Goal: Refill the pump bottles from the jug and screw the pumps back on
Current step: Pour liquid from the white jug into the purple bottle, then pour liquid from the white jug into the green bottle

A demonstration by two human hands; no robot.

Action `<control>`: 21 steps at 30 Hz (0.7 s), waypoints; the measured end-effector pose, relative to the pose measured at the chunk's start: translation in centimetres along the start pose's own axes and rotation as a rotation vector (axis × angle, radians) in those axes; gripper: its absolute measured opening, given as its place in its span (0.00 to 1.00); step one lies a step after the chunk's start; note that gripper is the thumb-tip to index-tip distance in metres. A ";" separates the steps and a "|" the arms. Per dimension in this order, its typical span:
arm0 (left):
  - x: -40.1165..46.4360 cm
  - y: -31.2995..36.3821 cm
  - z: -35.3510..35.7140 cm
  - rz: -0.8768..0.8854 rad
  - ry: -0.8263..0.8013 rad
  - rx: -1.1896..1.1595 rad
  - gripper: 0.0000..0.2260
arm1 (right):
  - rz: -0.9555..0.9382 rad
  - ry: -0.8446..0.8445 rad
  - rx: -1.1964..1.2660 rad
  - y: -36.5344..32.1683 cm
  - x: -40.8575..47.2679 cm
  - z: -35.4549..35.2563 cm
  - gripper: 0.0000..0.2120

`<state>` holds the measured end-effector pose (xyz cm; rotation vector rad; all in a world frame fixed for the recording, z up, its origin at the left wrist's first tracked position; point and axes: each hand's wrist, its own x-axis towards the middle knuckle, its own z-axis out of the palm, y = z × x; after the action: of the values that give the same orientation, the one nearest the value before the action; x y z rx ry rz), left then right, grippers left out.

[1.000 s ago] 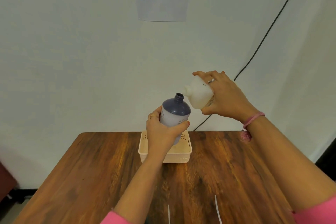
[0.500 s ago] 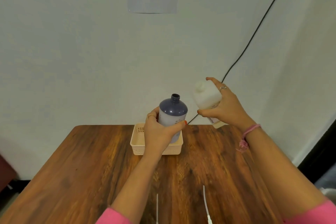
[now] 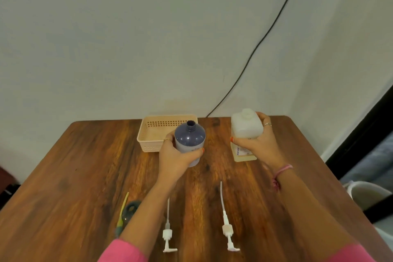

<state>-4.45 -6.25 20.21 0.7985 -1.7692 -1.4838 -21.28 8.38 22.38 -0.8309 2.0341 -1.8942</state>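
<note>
The left hand [image 3: 175, 158] grips a dark purple pump bottle [image 3: 190, 141], upright with its neck open, just in front of a beige basket [image 3: 148, 134]. The right hand [image 3: 258, 143] holds the translucent jug [image 3: 244, 128] upright on the wooden counter [image 3: 85, 176], well apart from the bottle. Nearer the person, two white pumps [image 3: 168, 234] [image 3: 227, 229] lie flat on the counter, with a green-handled tool [image 3: 122, 217] to their left.

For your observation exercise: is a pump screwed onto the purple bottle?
No, the purple bottle has an open neck; both pumps lie on the table.
</note>
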 end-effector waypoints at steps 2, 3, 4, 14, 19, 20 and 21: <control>-0.8 -1.7 0.4 -0.030 -0.004 0.004 0.32 | 0.024 0.001 0.008 1.9 -1.0 -0.5 0.42; -1.2 -2.5 0.6 -0.047 -0.006 0.008 0.33 | 0.031 0.002 -0.003 2.9 -1.5 -0.8 0.42; -1.6 -3.4 0.8 -0.060 -0.009 0.014 0.33 | 0.035 -0.001 -0.018 3.7 -2.0 -1.0 0.42; -5.7 -10.6 2.0 -0.193 -0.034 0.101 0.35 | 0.155 -0.017 -0.076 11.7 -7.6 -1.9 0.41; -7.3 -13.3 2.2 -0.247 -0.046 0.175 0.38 | 0.220 -0.009 -0.077 14.1 -9.1 -2.4 0.42; -7.5 -13.7 2.3 -0.252 -0.050 0.180 0.37 | 0.229 -0.006 -0.081 14.4 -9.3 -2.4 0.42; -7.7 -14.1 2.5 -0.261 -0.051 0.186 0.37 | 0.234 -0.001 -0.085 14.8 -9.5 -2.5 0.42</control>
<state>-1.60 -0.86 5.13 1.1314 -1.9195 -1.5289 -18.45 15.68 6.47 -0.5825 2.1193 -1.6913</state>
